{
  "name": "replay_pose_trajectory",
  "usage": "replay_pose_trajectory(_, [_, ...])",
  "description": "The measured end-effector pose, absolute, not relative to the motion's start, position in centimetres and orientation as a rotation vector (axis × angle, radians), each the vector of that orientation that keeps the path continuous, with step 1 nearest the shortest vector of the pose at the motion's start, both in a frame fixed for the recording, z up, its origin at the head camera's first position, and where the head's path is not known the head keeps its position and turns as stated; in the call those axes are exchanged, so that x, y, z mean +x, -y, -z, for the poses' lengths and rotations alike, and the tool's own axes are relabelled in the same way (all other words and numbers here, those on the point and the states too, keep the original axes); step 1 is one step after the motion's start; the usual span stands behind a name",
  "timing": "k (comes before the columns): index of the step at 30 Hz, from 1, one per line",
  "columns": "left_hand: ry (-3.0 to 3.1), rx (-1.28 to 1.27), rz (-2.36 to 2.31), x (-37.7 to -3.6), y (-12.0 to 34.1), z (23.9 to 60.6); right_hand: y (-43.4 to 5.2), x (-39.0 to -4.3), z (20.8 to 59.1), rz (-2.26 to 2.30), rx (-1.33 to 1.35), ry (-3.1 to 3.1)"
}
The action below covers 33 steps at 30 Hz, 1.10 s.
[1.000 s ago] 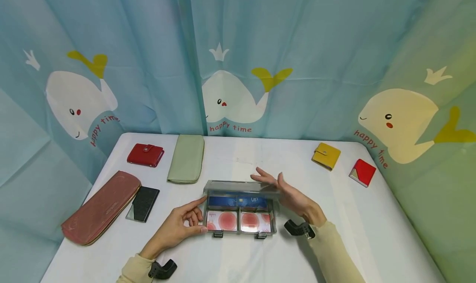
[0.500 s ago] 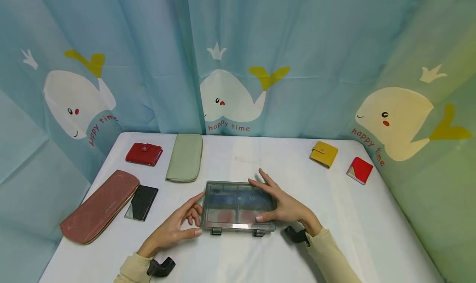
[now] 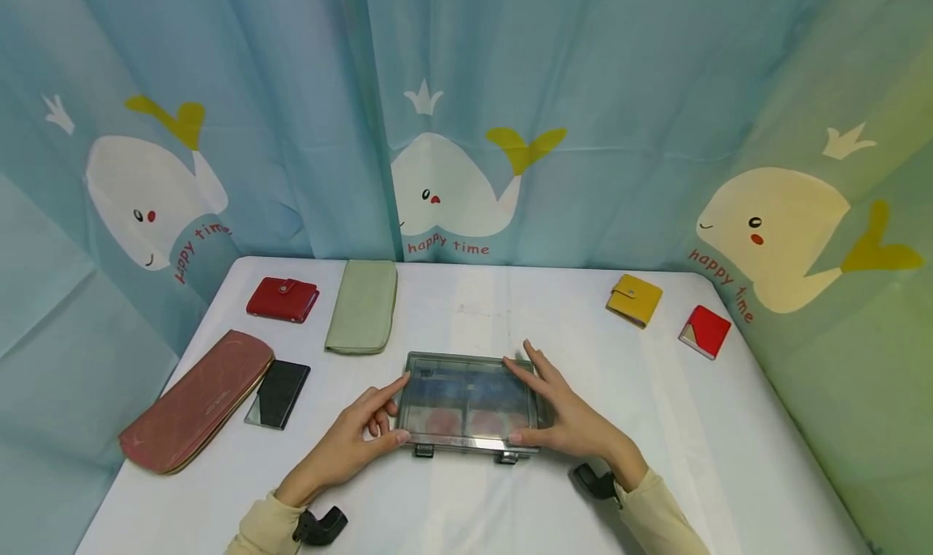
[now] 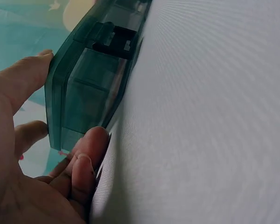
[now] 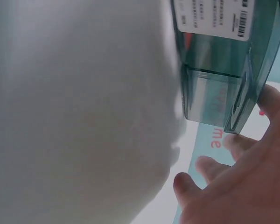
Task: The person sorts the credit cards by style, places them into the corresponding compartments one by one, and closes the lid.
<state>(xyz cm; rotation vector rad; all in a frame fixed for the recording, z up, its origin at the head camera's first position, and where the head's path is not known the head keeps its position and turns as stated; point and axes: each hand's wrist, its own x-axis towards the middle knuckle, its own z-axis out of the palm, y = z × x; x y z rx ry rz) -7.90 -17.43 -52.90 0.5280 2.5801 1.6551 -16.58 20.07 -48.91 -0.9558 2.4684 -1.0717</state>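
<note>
Pressing shut plastic box (image 3: 466, 401), cards inside

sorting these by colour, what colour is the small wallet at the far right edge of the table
Red, with a pale tan corner: the small wallet shows best in the head view.

A staged tabletop recording corner rather than a lived-in room. A white table (image 3: 678, 425) stands closed in on three sides by light blue curtains (image 3: 291, 93) printed with cartoon whales and the words "happy time". Wallets and pouches lie spaced out like props: a red wallet (image 3: 283, 299), a green pouch (image 3: 363, 305), a yellow wallet (image 3: 635, 300), and a pink case (image 3: 198, 401).
</note>
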Motion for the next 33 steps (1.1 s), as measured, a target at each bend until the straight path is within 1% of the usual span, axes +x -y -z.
replay_pose_trajectory(14, [-2.651,0.539,-1.518,-7.8,17.3,51.8,-21.3,-12.5,48.9,0.833,-0.912,-2.671])
replay_pose_trajectory(23, [-2.726,0.593,-1.292,-7.0,16.5,51.2,-20.7,-12.5,48.3,0.735,-0.982,-2.700])
replay_pose_trajectory(28, [-2.753,0.574,-1.136,-6.9,16.1,50.6,-20.2,-12.7,48.3,0.738,-0.993,-2.705])
replay_pose_trajectory(33, [-2.728,0.532,-1.122,-7.3,16.0,50.3,-20.1,-12.8,48.2,0.683,-0.968,-2.720])
